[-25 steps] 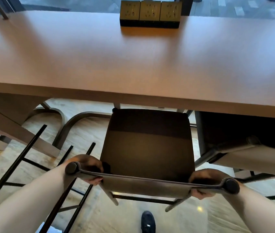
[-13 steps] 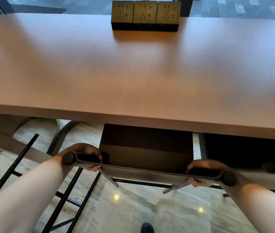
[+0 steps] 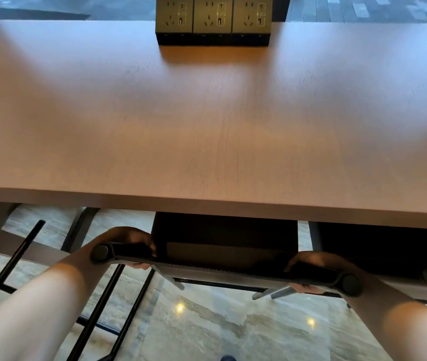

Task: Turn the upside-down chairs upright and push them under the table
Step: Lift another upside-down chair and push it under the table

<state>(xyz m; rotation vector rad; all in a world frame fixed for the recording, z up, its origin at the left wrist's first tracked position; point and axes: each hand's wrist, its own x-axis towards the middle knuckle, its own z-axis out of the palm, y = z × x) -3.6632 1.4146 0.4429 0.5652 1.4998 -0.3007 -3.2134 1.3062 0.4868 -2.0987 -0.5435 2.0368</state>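
An upright dark chair (image 3: 223, 246) stands in front of me with most of its seat hidden under the brown wooden table (image 3: 207, 126). My left hand (image 3: 126, 241) grips the left end of its backrest top rail. My right hand (image 3: 316, 264) grips the right end of the same rail. A second dark chair (image 3: 379, 246) is tucked under the table on the right, only its back edge showing.
A block of three olive power sockets (image 3: 212, 19) sits at the table's far edge. Black metal frame bars (image 3: 19, 256) stand on the stone floor at lower left. A grey table leg (image 3: 77, 230) slants down under the left part.
The chair has slid forward under the table with both hands still on its backrest. Much less of the seat shows now, and I have moved closer to the table.
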